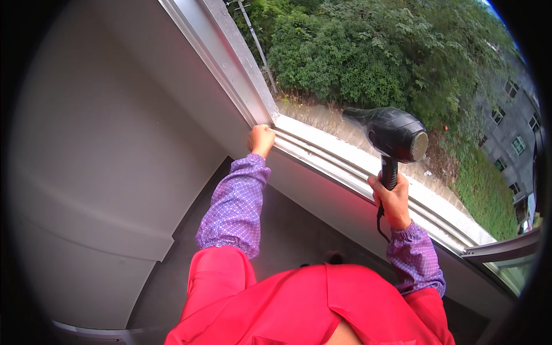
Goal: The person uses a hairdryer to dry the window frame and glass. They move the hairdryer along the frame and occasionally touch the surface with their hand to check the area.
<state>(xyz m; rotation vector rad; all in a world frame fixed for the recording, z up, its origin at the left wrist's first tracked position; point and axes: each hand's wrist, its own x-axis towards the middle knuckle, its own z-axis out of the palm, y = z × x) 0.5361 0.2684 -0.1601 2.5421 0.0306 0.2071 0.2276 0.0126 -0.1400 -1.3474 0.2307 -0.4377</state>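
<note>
A black hair dryer (394, 131) is held upright by its handle in my right hand (393, 198), above the window sill. Its nozzle points to the left and its round mesh intake faces right. From the handle's lower end a black cord (379, 224) hangs down. My left hand (261, 140) is curled into a fist against the lower left corner of the metal window frame (233, 92). Its fingertips are hidden, so whether anything is in them cannot be seen. Below the hands runs the white sill track (340, 166).
At the right end of the track stands a window sash (504, 248). Outside are trees (336, 51), a grassy slope (483, 198) and a grey building (509, 116). A grey wall (108, 151) rises on the left above a dark floor (284, 228).
</note>
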